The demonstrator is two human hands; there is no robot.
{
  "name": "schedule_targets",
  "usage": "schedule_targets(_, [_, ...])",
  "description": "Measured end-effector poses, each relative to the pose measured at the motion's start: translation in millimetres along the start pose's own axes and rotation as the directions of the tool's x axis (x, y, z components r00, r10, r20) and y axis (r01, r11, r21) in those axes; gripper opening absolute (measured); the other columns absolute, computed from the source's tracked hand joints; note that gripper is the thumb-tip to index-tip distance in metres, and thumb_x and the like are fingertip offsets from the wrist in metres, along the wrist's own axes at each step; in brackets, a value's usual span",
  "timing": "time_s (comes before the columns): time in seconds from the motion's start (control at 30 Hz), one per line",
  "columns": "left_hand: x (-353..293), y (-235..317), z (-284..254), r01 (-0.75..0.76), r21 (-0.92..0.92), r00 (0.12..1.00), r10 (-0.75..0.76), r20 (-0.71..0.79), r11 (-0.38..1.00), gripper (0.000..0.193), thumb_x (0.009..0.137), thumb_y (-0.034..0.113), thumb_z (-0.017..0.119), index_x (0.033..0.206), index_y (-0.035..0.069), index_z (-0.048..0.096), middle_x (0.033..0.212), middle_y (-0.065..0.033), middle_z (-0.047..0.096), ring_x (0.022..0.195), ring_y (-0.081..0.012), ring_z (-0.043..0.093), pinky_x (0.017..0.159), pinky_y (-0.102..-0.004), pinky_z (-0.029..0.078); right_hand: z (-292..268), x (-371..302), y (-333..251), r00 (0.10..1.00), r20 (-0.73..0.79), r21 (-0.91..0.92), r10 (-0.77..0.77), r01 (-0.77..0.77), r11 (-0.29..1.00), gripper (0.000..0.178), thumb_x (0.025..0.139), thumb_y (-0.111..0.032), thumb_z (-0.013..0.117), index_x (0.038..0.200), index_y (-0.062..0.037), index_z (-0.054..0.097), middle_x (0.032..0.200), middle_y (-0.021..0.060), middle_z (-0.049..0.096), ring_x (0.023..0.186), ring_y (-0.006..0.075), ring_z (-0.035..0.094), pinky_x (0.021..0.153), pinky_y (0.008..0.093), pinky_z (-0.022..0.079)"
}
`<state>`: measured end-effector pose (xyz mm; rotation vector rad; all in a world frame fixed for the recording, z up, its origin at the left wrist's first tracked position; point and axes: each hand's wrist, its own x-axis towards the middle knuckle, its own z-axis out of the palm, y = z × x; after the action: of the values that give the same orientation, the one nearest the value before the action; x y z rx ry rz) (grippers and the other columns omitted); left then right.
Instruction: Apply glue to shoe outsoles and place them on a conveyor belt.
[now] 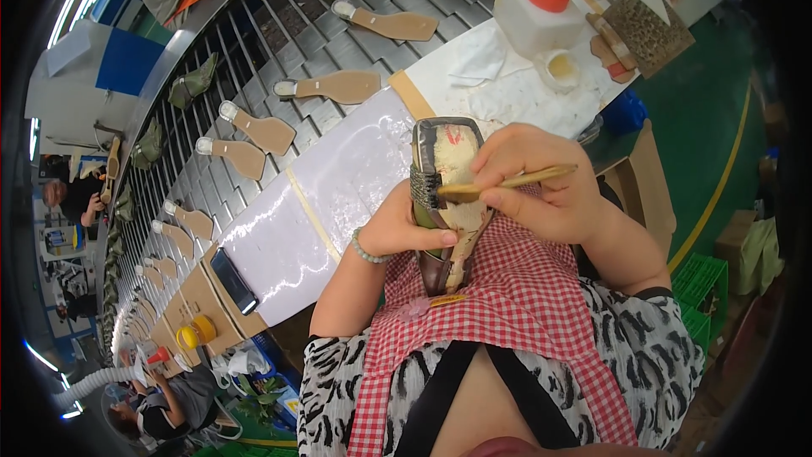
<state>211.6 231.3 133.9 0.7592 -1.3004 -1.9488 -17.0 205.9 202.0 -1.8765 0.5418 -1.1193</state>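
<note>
My left hand (391,224) is wrapped round a shoe upper (457,152) on its last, held bottom side up above my lap. The upper is dark green and brown with a woven band along its side; its pale underside faces me, with red marks near the square toe. Between the thumb and fingers of my right hand (550,182) is a thin brush (534,176) with a wooden handle. Its tip touches, or almost touches, the underside's edge beside the woven band. The lower part of the shoe rests close to my checked apron (507,279).
Left of me runs a slatted metal conveyor (288,42) carrying several tan soles (342,86) and green uppers (193,83). A white bottle (537,21) with a red cap and a small glue jar (562,69) stand ahead. A phone (234,281) and yellow jar (196,333) lie left. People sit beyond.
</note>
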Motion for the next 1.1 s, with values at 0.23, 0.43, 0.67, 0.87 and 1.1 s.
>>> schedule_targets(0.23, [3.6,-0.8,2.4,0.016,-0.013,1.0,-0.017,-0.026,1.0,0.064,0.069,0.015,0.081,0.125,-0.003,0.053,0.116,-0.008,0.061,0.105,-0.0155,0.056,0.092,-0.0303,0.046,-7.1,0.1,2.4,0.999,0.025,0.004,0.032,-0.032,0.999,0.011,0.075,0.001,0.069,0.085,-0.0021,0.064,0.085,0.0085,0.064,0.079,0.0212,0.061,0.074,0.0302,0.047])
schedule_targets(0.43, [2.3,-2.6,-0.3,0.002,0.012,1.0,-0.002,-0.001,1.0,0.063,0.07,0.014,0.08,0.124,-0.003,0.053,0.115,-0.0078,0.061,0.105,-0.0151,0.056,0.091,-0.0302,0.046,-6.3,3.0,3.0,0.998,-0.021,0.023,0.065,-0.064,0.998,0.011,0.077,0.001,0.068,0.087,-0.002,0.064,0.087,0.0086,0.064,0.081,0.0193,0.061,0.074,0.0297,0.047])
schedule_targets(0.67, [-7.8,-6.4,-6.8,-0.029,-0.007,0.996,0.029,-0.084,1.0,0.057,0.073,0.013,0.078,0.122,-0.002,0.053,0.114,-0.0084,0.062,0.104,-0.0156,0.057,0.092,-0.0317,0.046,-8.6,-9.2,0.0,0.964,-0.194,0.267,0.182,-0.127,0.955,0.011,0.082,0.002,0.066,0.093,0.001,0.064,0.096,0.0115,0.064,0.09,0.0178,0.06,0.082,0.0282,0.046])
schedule_targets(0.87, [-13.3,-7.2,-18.7,-0.113,-0.058,0.981,0.103,-0.163,0.992,0.063,0.072,0.018,0.079,0.125,-0.001,0.05,0.116,-0.0092,0.062,0.106,-0.0184,0.058,0.094,-0.0336,0.045,-7.8,-18.4,7.5,0.946,-0.269,0.28,0.179,-0.101,0.955,0.013,0.083,0.004,0.065,0.096,0.0015,0.063,0.098,0.012,0.064,0.094,0.0171,0.059,0.086,0.0288,0.045])
schedule_targets(1.1, [-9.3,-11.9,-29.1,-0.133,-0.184,0.983,0.105,-0.153,0.974,0.075,0.07,0.027,0.082,0.13,0.0,0.047,0.119,-0.0092,0.061,0.109,-0.0203,0.059,0.094,-0.0344,0.046,-8.7,-20.6,8.4,0.925,-0.343,0.308,0.166,-0.056,0.95,0.014,0.085,0.003,0.063,0.099,0.0014,0.062,0.104,0.0131,0.062,0.098,0.0171,0.058,0.09,0.0297,0.044])
